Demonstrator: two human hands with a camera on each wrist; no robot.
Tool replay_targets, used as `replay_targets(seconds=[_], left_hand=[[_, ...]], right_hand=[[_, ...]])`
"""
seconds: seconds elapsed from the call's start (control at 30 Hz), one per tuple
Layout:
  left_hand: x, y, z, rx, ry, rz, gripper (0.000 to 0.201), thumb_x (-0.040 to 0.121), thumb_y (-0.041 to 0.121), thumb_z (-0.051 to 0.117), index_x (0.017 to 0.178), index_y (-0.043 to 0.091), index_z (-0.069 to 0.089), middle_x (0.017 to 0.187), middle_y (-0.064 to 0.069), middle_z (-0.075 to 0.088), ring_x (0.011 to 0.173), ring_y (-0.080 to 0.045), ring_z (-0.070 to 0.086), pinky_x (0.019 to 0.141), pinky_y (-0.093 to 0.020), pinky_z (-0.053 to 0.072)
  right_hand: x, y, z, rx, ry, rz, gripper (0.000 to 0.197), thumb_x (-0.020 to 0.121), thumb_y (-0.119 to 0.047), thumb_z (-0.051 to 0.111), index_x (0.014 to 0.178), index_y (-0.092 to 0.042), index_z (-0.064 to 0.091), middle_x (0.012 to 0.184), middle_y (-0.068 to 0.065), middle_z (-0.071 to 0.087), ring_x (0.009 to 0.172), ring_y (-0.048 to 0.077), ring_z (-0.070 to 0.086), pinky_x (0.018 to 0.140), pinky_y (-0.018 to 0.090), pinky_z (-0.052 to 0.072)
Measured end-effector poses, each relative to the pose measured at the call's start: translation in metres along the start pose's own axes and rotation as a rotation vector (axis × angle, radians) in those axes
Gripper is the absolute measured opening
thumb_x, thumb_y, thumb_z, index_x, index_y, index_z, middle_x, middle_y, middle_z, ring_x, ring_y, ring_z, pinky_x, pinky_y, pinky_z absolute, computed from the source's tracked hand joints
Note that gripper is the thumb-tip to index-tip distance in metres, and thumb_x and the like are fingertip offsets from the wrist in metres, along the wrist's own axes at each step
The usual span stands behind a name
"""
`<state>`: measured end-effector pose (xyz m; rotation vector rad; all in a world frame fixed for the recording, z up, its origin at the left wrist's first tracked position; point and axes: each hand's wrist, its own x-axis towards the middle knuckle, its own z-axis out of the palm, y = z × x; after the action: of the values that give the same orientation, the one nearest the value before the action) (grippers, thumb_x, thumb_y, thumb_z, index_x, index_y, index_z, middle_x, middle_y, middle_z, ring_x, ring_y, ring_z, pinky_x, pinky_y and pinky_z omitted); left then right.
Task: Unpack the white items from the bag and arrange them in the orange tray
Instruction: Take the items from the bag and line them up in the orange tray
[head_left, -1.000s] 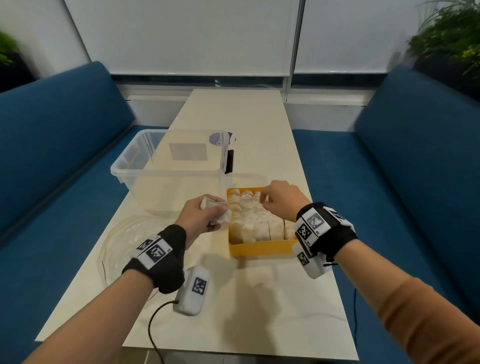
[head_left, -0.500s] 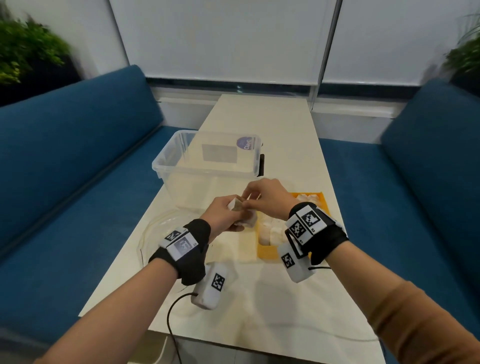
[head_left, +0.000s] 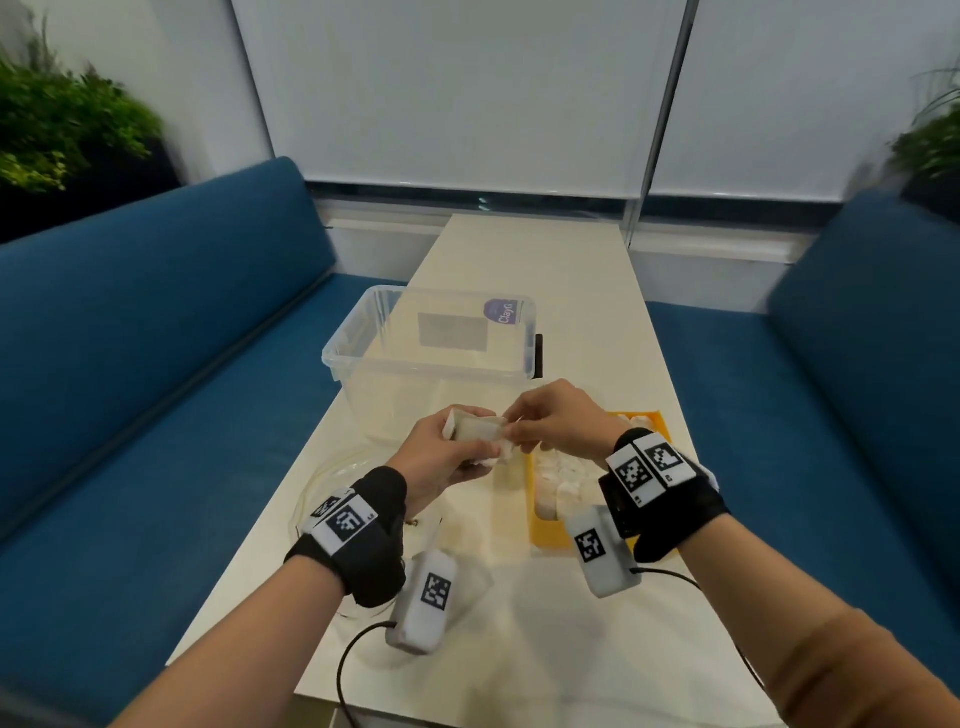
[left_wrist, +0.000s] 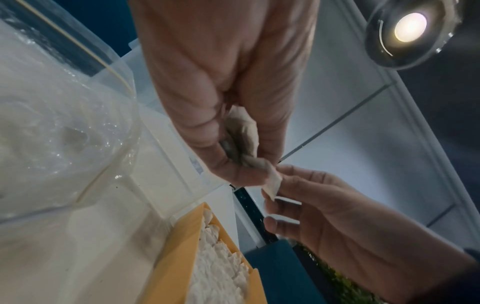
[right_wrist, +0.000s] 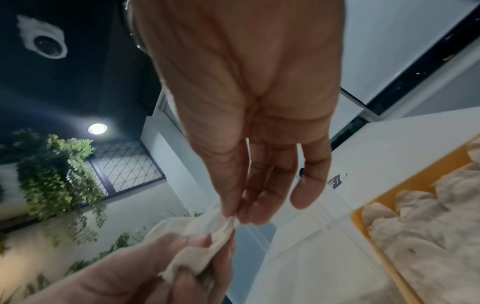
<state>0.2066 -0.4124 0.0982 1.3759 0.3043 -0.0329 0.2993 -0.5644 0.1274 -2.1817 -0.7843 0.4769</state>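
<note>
A small white item (head_left: 475, 431) is held above the table between both hands, left of the orange tray (head_left: 545, 538). My left hand (head_left: 441, 457) grips its left part with curled fingers. My right hand (head_left: 550, 421) pinches its right end between thumb and forefinger, the other fingers loose. In the left wrist view the white item (left_wrist: 244, 139) sits crumpled in the left hand (left_wrist: 228, 144), and the right hand (left_wrist: 275, 185) pinches its tip. The right wrist view shows the pinch on the white item (right_wrist: 207, 230). The orange tray (left_wrist: 179, 253) holds several white items (left_wrist: 221, 271) in rows. A clear plastic bag (left_wrist: 52, 127) lies left of it.
A clear plastic tub (head_left: 431, 358) stands on the table just beyond my hands. The cream table (head_left: 545, 634) runs between two blue benches (head_left: 130, 389). Cables (head_left: 353, 654) trail from the wrist devices near the front edge.
Both hands have come together left of the tray; the right hand left the tray and now pinches the white item that the left hand held. The head view shifted left.
</note>
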Motion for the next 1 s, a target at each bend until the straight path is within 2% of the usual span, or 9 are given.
replay_targets(seconds=[0.1, 0.23, 0.37, 0.53, 0.6, 0.73, 0.87, 0.93, 1.0], left_hand=[[-0.001, 0.0, -0.002, -0.057, -0.01, -0.015, 0.038, 0.081, -0.009, 0.066, 0.112, 0.011, 0.061, 0.104, -0.01, 0.064, 0.088, -0.021, 0.063, 0.067, -0.024, 0.054], [-0.001, -0.003, -0.004, -0.13, -0.029, -0.027, 0.037, 0.082, -0.004, 0.068, 0.116, 0.01, 0.06, 0.099, -0.009, 0.066, 0.084, -0.017, 0.063, 0.066, -0.023, 0.054], [-0.003, -0.003, -0.001, -0.153, -0.023, -0.001, 0.042, 0.08, -0.001, 0.071, 0.117, 0.016, 0.059, 0.099, -0.005, 0.068, 0.086, -0.017, 0.064, 0.069, -0.027, 0.053], [-0.001, -0.003, 0.013, 0.003, 0.006, 0.167, 0.059, 0.074, -0.008, 0.075, 0.121, 0.021, 0.055, 0.106, -0.005, 0.067, 0.088, -0.016, 0.066, 0.072, -0.028, 0.056], [0.0, -0.005, 0.022, 0.073, -0.003, 0.2, 0.052, 0.074, -0.005, 0.077, 0.117, 0.019, 0.059, 0.099, 0.0, 0.067, 0.085, -0.012, 0.065, 0.072, -0.027, 0.056], [0.003, -0.009, 0.04, 0.052, -0.01, 0.182, 0.019, 0.083, 0.004, 0.072, 0.099, 0.013, 0.068, 0.083, 0.002, 0.068, 0.079, -0.012, 0.063, 0.068, -0.023, 0.054], [0.002, -0.009, 0.052, -0.027, -0.056, 0.103, 0.013, 0.088, 0.009, 0.066, 0.1, 0.004, 0.066, 0.068, 0.005, 0.067, 0.063, -0.004, 0.063, 0.056, -0.017, 0.05], [0.002, -0.009, 0.055, 0.003, -0.086, 0.078, 0.012, 0.088, 0.011, 0.067, 0.099, 0.006, 0.066, 0.073, 0.002, 0.066, 0.066, -0.006, 0.063, 0.058, -0.019, 0.05], [0.003, -0.009, 0.061, 0.045, -0.104, 0.067, 0.005, 0.087, 0.012, 0.068, 0.092, 0.01, 0.067, 0.076, 0.0, 0.065, 0.069, -0.008, 0.062, 0.061, -0.021, 0.051]], right_hand=[[-0.003, -0.001, -0.006, 0.072, 0.035, 0.023, 0.016, 0.085, -0.013, 0.067, 0.1, -0.008, 0.07, 0.071, 0.002, 0.068, 0.064, 0.011, 0.064, 0.06, 0.02, 0.049], [-0.008, -0.008, -0.013, 0.177, 0.085, 0.054, 0.019, 0.087, -0.009, 0.061, 0.104, -0.008, 0.067, 0.071, 0.006, 0.066, 0.064, 0.013, 0.062, 0.065, 0.026, 0.05], [-0.013, -0.017, -0.021, 0.28, 0.065, 0.093, 0.022, 0.088, -0.001, 0.051, 0.102, -0.003, 0.067, 0.07, 0.009, 0.06, 0.059, 0.013, 0.059, 0.065, 0.028, 0.046], [-0.019, -0.019, -0.029, 0.389, 0.08, 0.13, 0.02, 0.09, -0.003, 0.049, 0.097, -0.007, 0.067, 0.077, 0.005, 0.062, 0.063, 0.013, 0.065, 0.066, 0.026, 0.05], [-0.022, -0.018, -0.031, 0.479, 0.082, 0.147, 0.018, 0.092, -0.004, 0.048, 0.098, -0.007, 0.065, 0.08, 0.005, 0.06, 0.068, 0.017, 0.066, 0.067, 0.025, 0.054], [-0.027, -0.013, -0.035, 0.61, 0.094, 0.183, 0.015, 0.092, -0.003, 0.051, 0.103, -0.002, 0.062, 0.086, 0.012, 0.056, 0.075, 0.022, 0.065, 0.07, 0.028, 0.056], [-0.036, -0.006, -0.043, 0.37, 0.162, 0.141, 0.019, 0.093, -0.019, 0.056, 0.106, -0.008, 0.063, 0.086, 0.005, 0.062, 0.07, 0.014, 0.067, 0.066, 0.026, 0.052], [-0.041, -0.002, -0.05, 0.109, 0.145, 0.064, 0.026, 0.09, -0.033, 0.06, 0.109, -0.017, 0.065, 0.09, 0.0, 0.064, 0.071, 0.01, 0.063, 0.068, 0.024, 0.049], [-0.045, 0.001, -0.055, -0.102, 0.102, -0.03, 0.027, 0.087, -0.037, 0.064, 0.108, -0.021, 0.067, 0.091, -0.006, 0.064, 0.074, 0.002, 0.058, 0.073, 0.023, 0.047]])
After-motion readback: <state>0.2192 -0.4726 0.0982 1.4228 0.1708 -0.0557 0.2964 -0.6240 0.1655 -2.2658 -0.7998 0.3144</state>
